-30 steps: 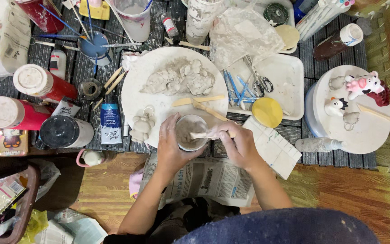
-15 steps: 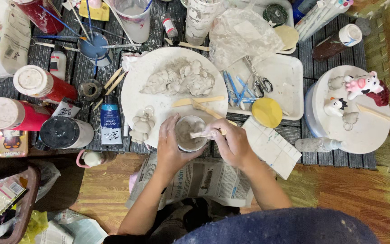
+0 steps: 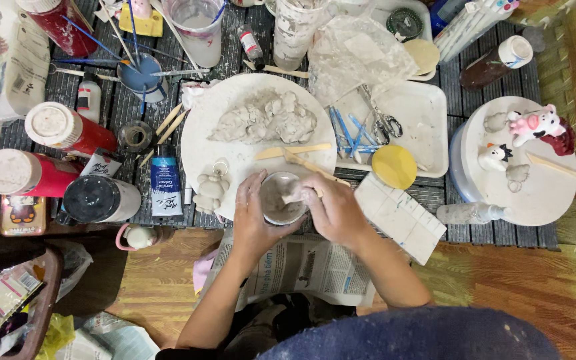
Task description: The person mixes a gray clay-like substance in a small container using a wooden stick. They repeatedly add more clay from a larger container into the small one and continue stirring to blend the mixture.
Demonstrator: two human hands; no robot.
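My left hand (image 3: 253, 220) cups a small round clay bowl (image 3: 280, 199) from the left, above the near edge of a round white board (image 3: 235, 150). My right hand (image 3: 333, 208) grips a thin wooden tool (image 3: 315, 167) and its fingers press at the bowl's right rim. A lump of grey clay (image 3: 265, 120) lies on the far part of the board. A small clay figure (image 3: 209, 190) stands on the board's near left edge. A wooden spatula (image 3: 281, 152) lies across the board just beyond my hands.
Red paint bottles (image 3: 68, 127), a black-lidded jar (image 3: 98, 198) and a blue paint tube (image 3: 166, 183) sit left. A white tray (image 3: 421, 127) with scissors, blue tools and a yellow disc lies right. Painted animal figurines (image 3: 535, 123) stand on a round stand. Newspaper (image 3: 308, 267) lies beneath my arms.
My hands stay at the clay bowl; the right hand's fingers have shifted slightly along its rim.
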